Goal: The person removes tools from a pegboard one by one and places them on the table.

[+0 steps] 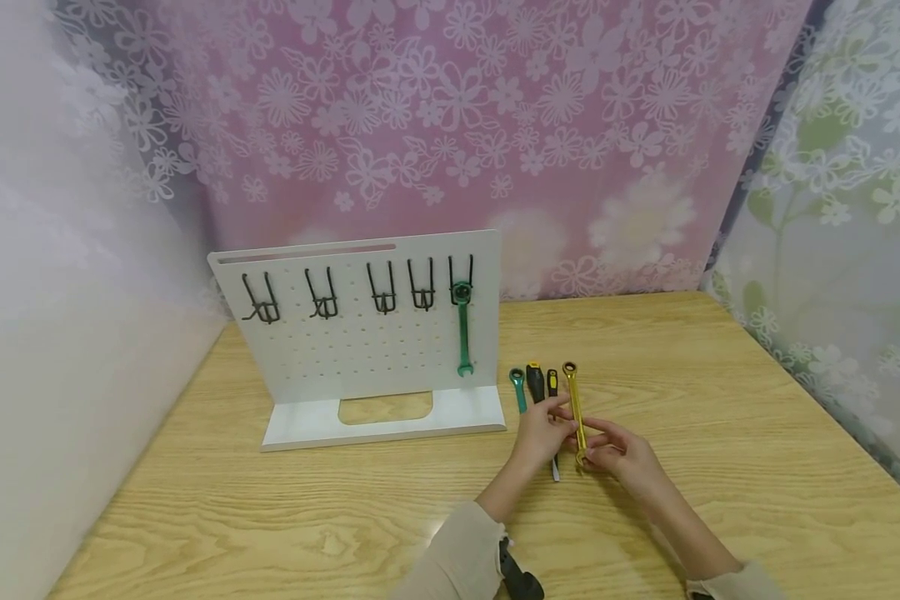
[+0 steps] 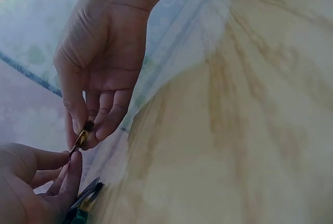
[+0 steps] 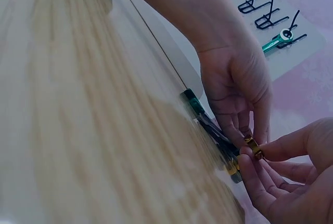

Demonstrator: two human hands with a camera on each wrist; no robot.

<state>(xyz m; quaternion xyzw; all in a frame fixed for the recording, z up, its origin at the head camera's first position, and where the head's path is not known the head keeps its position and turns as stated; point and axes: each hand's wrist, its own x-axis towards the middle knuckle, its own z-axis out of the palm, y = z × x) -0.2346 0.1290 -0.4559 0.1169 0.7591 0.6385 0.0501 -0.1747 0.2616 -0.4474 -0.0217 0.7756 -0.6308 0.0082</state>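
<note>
A gold ratchet combination wrench [image 1: 574, 400] is held between both hands, ring end pointing away. My left hand [image 1: 542, 435] pinches it from the left between thumb and fingers; in the left wrist view only an end of the gold wrench [image 2: 85, 133] shows. From the right, my right hand [image 1: 628, 463] pinches it near its open end. Below and beside the left hand lie a green ratchet wrench [image 1: 517, 383], a thick-handled black-and-yellow screwdriver [image 1: 536, 385] and a slimmer screwdriver [image 1: 552, 382]. The left hand partly hides these three.
A white pegboard stand [image 1: 378, 358] is left of the hands, with several black double hooks. On its rightmost hook hangs another green wrench [image 1: 463, 333]. The wooden table [image 1: 270, 517] meets a floral pink curtain [image 1: 450, 125] behind.
</note>
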